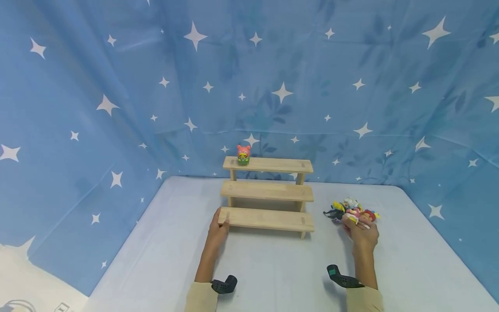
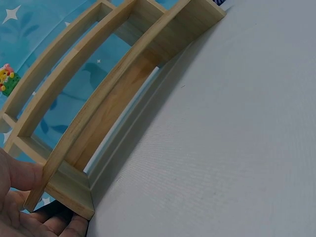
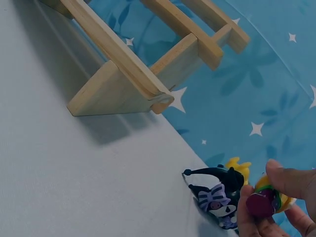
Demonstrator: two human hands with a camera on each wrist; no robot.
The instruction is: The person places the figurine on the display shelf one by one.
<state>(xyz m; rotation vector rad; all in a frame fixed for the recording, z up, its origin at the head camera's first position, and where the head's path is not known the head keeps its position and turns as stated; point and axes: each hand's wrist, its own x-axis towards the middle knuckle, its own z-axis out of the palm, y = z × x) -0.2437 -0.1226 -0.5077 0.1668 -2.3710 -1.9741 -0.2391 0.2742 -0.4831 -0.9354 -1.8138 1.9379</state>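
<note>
A three-step wooden display stand (image 1: 267, 219) stands on the white table. My left hand (image 1: 218, 232) grips the left end of its lowest step; in the left wrist view the thumb lies on the board and the fingers curl below. A pink figurine with a yellow and green front (image 1: 243, 155) sits at the left of the top step. Right of the stand, my right hand (image 1: 363, 236) pinches a small figurine (image 3: 261, 203) with maroon, green and yellow parts, its shape partly hidden by the fingers. Beside it lies a black-and-white figurine with a striped bow (image 3: 217, 202).
Several more figurines (image 1: 351, 203) are bunched at my right hand, among them a yellow one (image 3: 239, 168). A blue cloth with white stars (image 1: 282, 93) hangs behind and along the sides of the white table (image 1: 273, 273).
</note>
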